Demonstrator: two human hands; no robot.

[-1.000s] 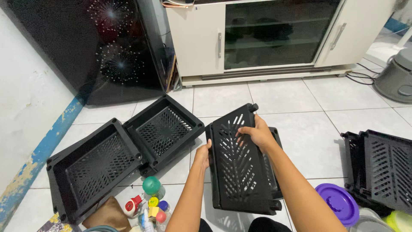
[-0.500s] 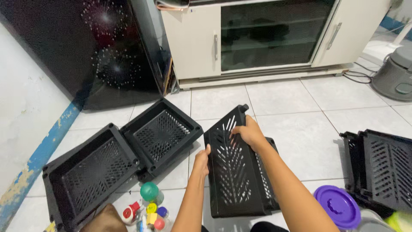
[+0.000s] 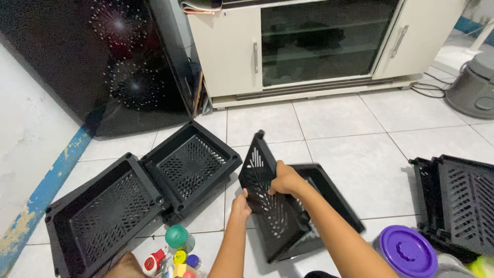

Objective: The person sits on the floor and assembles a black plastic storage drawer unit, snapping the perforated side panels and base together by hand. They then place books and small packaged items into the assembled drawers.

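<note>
Nearest the camera, low left: a cluster of small bottles [image 3: 177, 252] with coloured caps on the tiled floor [image 3: 355, 128]. Low right, a purple lid [image 3: 406, 251].

Left hand [image 3: 240, 202] closed on the lower left edge of a black perforated shelf tray [image 3: 265, 206]; fingers wrapped, thumb side up. Right hand [image 3: 284, 178] clamped over the tray's upper right edge, knuckles toward the camera. Tray is tipped up on its long side, one corner post pointing away, above a second black tray [image 3: 329, 193] lying flat beneath it. Whether the two touch cannot be told.

Handling judgement: thin slotted plastic, light but flexible. Keep both grips on the solid rim, not the lattice, and turn it with hands opposed so it does not twist. Watch the corner posts near the tray below.

Left, two more trays [image 3: 139, 198] sit open-side up, touching at a corner. Far right, another stacked pair [image 3: 460, 201]. Beyond: dark glossy appliance [image 3: 103, 62], cream cabinet [image 3: 231, 51] with glass door.
</note>
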